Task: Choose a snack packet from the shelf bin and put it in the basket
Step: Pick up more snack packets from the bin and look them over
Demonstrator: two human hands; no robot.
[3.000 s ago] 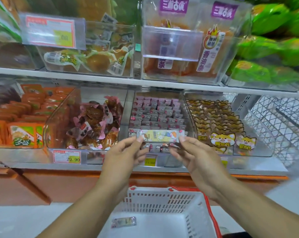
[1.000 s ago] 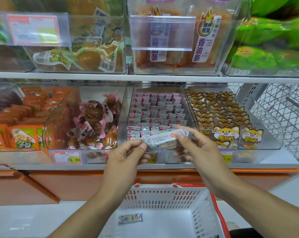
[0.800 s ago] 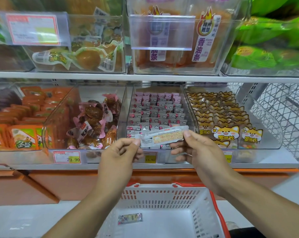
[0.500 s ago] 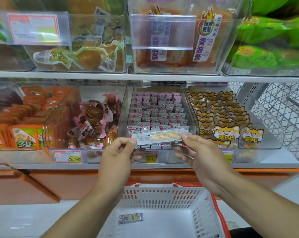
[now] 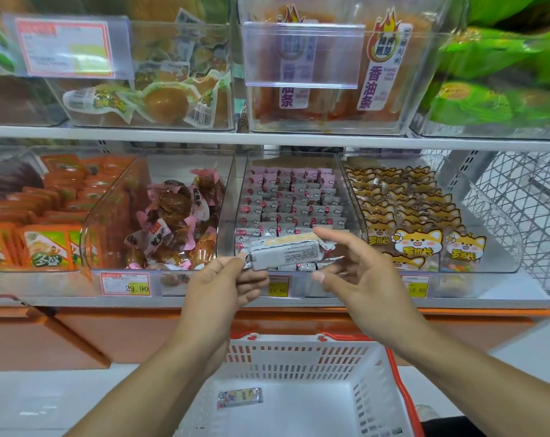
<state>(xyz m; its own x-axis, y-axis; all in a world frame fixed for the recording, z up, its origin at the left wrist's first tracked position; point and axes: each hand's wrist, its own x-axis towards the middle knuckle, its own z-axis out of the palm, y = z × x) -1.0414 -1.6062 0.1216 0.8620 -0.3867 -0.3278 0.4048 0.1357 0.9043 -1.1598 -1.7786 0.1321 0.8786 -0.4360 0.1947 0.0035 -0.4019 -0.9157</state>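
I hold a long white snack packet (image 5: 288, 253) level in front of the middle shelf bin (image 5: 294, 203), its printed back side facing me. My left hand (image 5: 218, 287) pinches the packet's left end. My right hand (image 5: 357, 272) touches the right end with a fingertip, the other fingers spread apart. Below, a white basket (image 5: 299, 361) with red handles stands on the floor, and one small packet (image 5: 239, 397) lies on its bottom.
The middle bin holds rows of pink and white packets. To its left is a bin of brown wrapped snacks (image 5: 172, 225), to its right a bin of cat-printed packets (image 5: 415, 222). Orange packets (image 5: 43, 212) fill the far left. Another shelf of clear bins runs above.
The packet has been turned over between my hands, from its yellow-printed face to its white text side. My right hand's fingers have loosened and spread.
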